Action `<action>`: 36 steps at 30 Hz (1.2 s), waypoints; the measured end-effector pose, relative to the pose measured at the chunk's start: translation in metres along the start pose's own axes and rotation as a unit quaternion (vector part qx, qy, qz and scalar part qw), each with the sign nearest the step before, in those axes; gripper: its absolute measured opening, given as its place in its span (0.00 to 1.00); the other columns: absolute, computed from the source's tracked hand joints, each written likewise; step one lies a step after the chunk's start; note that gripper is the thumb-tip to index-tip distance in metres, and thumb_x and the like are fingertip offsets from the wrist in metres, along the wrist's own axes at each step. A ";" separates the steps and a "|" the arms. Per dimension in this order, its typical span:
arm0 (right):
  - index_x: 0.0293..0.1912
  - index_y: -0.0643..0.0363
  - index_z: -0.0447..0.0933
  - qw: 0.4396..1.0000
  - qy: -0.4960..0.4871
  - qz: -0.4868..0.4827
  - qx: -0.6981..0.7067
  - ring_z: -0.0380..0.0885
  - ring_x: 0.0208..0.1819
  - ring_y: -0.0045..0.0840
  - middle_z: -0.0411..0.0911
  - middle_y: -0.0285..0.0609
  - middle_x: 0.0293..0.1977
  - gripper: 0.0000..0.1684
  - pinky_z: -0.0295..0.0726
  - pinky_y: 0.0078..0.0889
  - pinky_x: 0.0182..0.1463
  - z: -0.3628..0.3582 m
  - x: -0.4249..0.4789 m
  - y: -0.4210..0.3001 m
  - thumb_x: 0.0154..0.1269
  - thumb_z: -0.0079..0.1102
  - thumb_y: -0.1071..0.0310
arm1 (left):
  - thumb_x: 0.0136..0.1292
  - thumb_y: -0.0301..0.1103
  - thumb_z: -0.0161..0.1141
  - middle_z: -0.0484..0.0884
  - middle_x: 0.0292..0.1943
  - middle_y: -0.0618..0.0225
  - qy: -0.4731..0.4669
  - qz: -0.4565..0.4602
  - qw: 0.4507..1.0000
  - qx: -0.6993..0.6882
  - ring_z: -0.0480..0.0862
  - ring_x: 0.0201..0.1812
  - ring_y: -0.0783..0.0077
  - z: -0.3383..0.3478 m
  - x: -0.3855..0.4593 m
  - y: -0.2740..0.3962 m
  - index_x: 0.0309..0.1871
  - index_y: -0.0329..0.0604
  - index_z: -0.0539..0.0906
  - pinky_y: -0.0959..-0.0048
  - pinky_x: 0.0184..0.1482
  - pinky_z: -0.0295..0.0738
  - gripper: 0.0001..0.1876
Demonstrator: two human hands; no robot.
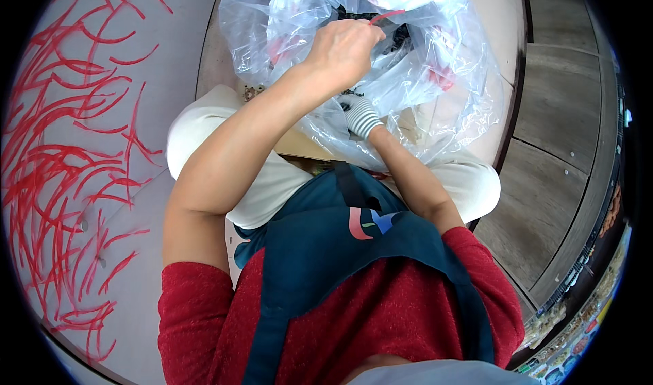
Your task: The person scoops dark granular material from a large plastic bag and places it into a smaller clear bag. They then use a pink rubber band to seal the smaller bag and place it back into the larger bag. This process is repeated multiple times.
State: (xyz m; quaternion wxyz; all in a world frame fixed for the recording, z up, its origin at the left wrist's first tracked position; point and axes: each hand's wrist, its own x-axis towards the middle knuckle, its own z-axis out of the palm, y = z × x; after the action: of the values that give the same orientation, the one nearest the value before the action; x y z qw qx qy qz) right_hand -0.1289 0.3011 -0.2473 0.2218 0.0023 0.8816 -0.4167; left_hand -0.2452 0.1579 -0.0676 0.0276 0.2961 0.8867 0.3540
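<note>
My bare left hand (343, 51) is raised over a large clear plastic bag (459, 99) and pinches a thin red strip (387, 16) at its fingertips. Below it, my right hand (361, 115), in a grey-and-white striped glove, rests at the near part of the bag by small dark stringy bits. Its fingers are partly covered, so what it holds does not show. Dark material (401, 37) and red patches show within the bag's folds. Many curved red strips (61, 165) lie scattered over a grey surface to the left.
The bag sits between my crossed legs in white trousers (472, 181). A tan cardboard-like panel (303, 145) lies under its near edge. Grey wood-look boards (556, 99) run along the right, beyond a dark edge. Packaged items line the far right rim.
</note>
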 end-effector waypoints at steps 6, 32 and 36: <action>0.48 0.63 0.79 0.722 -0.162 0.082 0.667 0.82 0.46 0.39 0.81 0.50 0.50 0.20 0.81 0.47 0.54 -0.058 -0.005 0.015 0.60 0.64 0.60 | 0.54 0.19 0.53 0.85 0.46 0.54 0.010 -0.014 1.000 0.026 0.84 0.46 0.50 0.000 -0.001 -0.006 0.47 0.43 0.86 0.57 0.52 0.77 0.19; 0.42 0.58 0.83 0.500 0.002 0.119 0.858 0.77 0.54 0.42 0.81 0.48 0.49 0.19 0.77 0.56 0.56 -0.075 0.004 -0.006 0.61 0.63 0.54 | 0.54 0.20 0.53 0.84 0.49 0.53 -0.033 -0.036 0.996 0.079 0.83 0.48 0.48 -0.001 0.000 -0.006 0.50 0.47 0.86 0.56 0.54 0.77 0.21; 0.50 0.57 0.80 0.514 -0.104 0.008 0.851 0.77 0.54 0.46 0.78 0.52 0.54 0.25 0.78 0.52 0.55 -0.092 -0.001 -0.022 0.65 0.58 0.48 | 0.54 0.20 0.53 0.84 0.49 0.54 -0.021 -0.015 0.997 0.079 0.83 0.47 0.48 0.001 -0.001 -0.007 0.50 0.47 0.86 0.56 0.53 0.77 0.21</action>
State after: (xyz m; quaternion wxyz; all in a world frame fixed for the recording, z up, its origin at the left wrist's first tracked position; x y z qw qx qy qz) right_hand -0.1681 0.3551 -0.1798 0.2071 0.1535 0.0751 -0.9633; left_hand -0.2478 0.1536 -0.0732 0.0281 0.2909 0.9155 0.2766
